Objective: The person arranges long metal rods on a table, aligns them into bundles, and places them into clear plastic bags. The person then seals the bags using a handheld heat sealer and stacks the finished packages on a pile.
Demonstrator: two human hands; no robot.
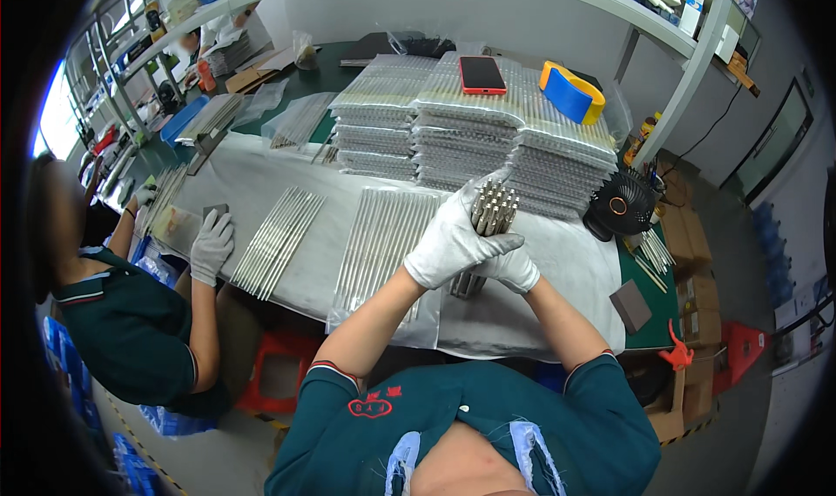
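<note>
Upright between my two gloved hands stands a bundle of thin metal rods (496,207), its ends bunched at the top. My left hand (455,239) wraps the bundle from the left side, thumb across its front. Lower down, my right hand (515,268) closes round it from the right, its fingers partly hidden. Beside my left hand, a row of metal rods (383,248) lies side by side on a clear plastic sleeve (424,326). Farther left, another group of loose rods (279,243) rests on the white table cover (335,202).
Tall stacks of sleeved rods (461,148) stand behind, with a red phone (482,75) and a blue-yellow tape roll (570,95) on top. A black fan (620,204) and grey block (630,306) sit at right. At left, a co-worker's gloved hand (212,248) touches a dark block.
</note>
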